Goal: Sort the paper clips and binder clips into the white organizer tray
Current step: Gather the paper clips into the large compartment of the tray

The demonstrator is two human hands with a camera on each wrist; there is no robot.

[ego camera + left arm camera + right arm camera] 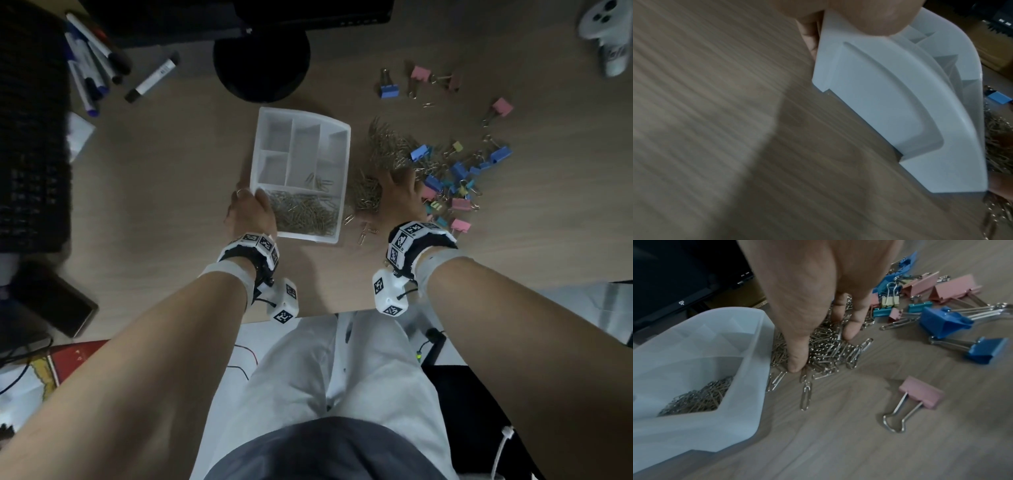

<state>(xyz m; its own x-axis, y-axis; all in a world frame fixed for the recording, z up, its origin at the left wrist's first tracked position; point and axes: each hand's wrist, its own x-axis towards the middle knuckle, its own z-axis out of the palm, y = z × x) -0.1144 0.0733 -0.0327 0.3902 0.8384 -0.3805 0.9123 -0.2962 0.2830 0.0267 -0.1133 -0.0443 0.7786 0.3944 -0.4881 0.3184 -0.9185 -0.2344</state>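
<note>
The white organizer tray [345,154] sits mid-table. Its near long compartment holds a layer of paper clips [305,214], and a few lie in a compartment above it. My left hand [250,209] grips the tray's near-left corner, thumb [869,16] over the rim of the tray [890,105]. To the right of the tray [748,386], my right hand [824,347] is cupped over the loose paper clip pile [840,352], thumb and fingertips pinching a clump. Blue, pink, teal and yellow binder clips [459,171] lie scattered right of the hand [397,195], several close to its fingers [851,327].
A black monitor base [262,65] stands behind the tray. Markers [92,68] and a keyboard [30,137] are at the left, a phone [54,301] near-left, a white controller [609,31] far right. More binder clips [421,80] lie at the back. The table edge [308,313] is near my wrists.
</note>
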